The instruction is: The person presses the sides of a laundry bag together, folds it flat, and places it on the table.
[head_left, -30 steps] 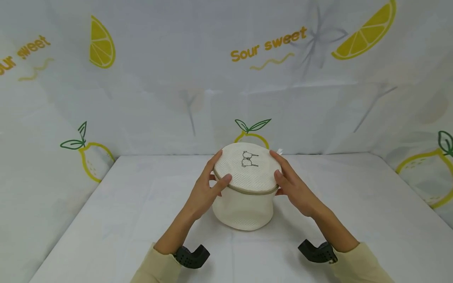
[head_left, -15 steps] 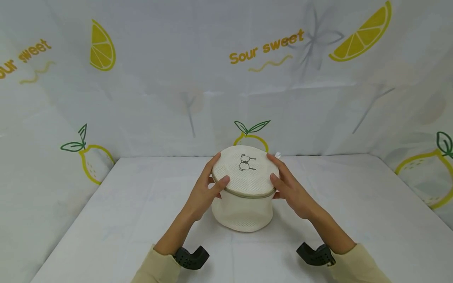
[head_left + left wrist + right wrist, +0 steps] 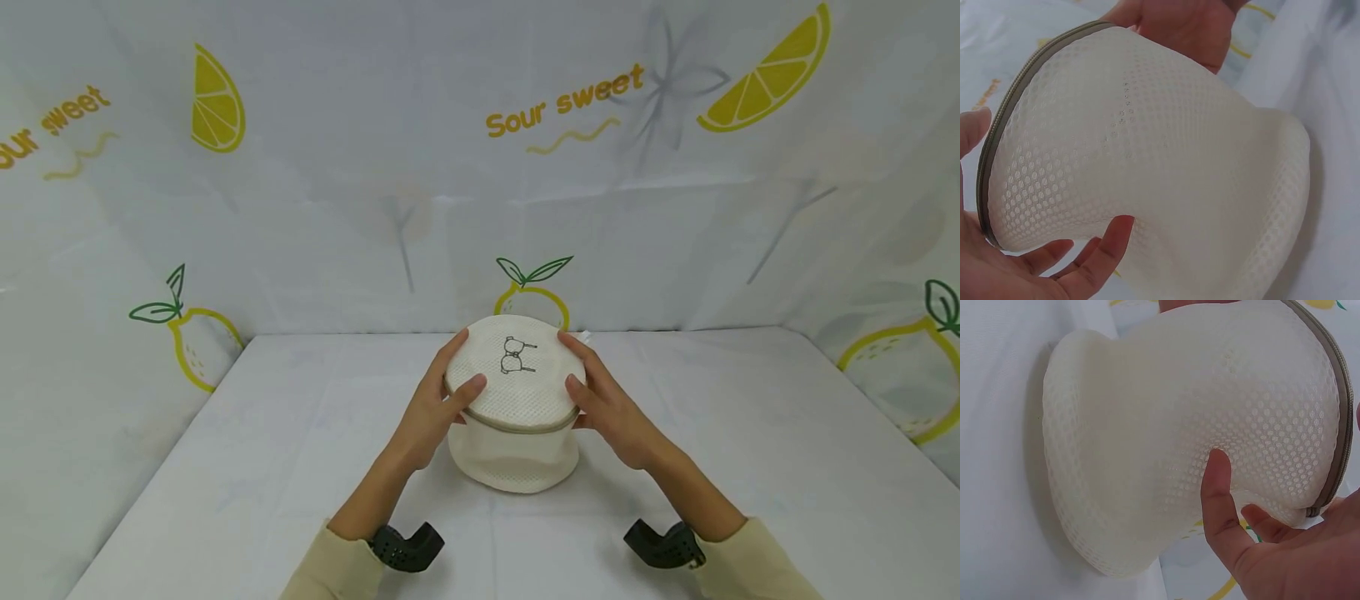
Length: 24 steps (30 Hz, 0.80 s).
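Before my camera, a cream honeycomb-mesh laundry bag [image 3: 516, 392], grey-brown zip band [image 3: 517, 422], white lemon-printed backdrop [image 3: 420, 167].

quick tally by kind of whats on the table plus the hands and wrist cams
mesh laundry bag: 1
hands: 2, left hand and right hand
black wrist cameras: 2, and
total: 5

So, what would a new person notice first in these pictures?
First, the cream mesh laundry bag at the middle of the white table, its side wall buckled inward. The left hand and the right hand hold its zipped top rim from both sides. Behind hangs a lemon-print backdrop reading "Sour sweet".
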Each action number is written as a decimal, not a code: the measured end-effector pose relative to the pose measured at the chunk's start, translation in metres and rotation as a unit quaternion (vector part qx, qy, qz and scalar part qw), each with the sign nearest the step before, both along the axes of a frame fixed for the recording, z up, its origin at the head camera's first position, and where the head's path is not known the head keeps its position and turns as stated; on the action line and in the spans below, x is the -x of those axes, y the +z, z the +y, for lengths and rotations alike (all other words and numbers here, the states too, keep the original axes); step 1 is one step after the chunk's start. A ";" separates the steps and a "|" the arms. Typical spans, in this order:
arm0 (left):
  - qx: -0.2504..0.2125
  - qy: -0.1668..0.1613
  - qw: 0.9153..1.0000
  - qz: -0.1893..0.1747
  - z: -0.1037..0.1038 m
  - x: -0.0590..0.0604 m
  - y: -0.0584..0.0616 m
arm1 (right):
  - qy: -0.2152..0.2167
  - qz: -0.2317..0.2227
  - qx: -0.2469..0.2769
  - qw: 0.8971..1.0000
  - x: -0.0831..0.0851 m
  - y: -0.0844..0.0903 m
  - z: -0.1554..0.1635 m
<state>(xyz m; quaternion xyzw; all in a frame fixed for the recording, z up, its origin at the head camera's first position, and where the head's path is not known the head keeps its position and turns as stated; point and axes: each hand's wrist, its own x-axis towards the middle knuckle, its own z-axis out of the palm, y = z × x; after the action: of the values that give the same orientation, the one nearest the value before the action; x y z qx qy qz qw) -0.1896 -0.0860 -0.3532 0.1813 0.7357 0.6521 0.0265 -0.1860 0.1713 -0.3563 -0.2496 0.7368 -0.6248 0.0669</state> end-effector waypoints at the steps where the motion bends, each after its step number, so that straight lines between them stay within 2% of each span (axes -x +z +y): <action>1: 0.001 0.000 1.000 -0.001 0.000 0.000 0.000 | 0.001 -0.002 0.001 1.000 0.000 -0.001 0.000; 14: 0.031 0.001 0.999 -0.008 0.001 -0.001 -0.001 | -0.001 -0.017 -0.019 1.000 -0.002 -0.001 -0.002; 24: 0.012 -0.021 1.000 -0.020 0.001 -0.001 0.001 | 0.001 -0.039 -0.014 0.999 -0.003 -0.001 -0.004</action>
<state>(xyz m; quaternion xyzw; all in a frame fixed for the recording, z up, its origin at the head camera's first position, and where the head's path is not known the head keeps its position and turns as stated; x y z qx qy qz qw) -0.1883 -0.0846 -0.3522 0.1827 0.7392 0.6457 0.0571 -0.1830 0.1669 -0.3571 -0.2245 0.7419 -0.6240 0.0996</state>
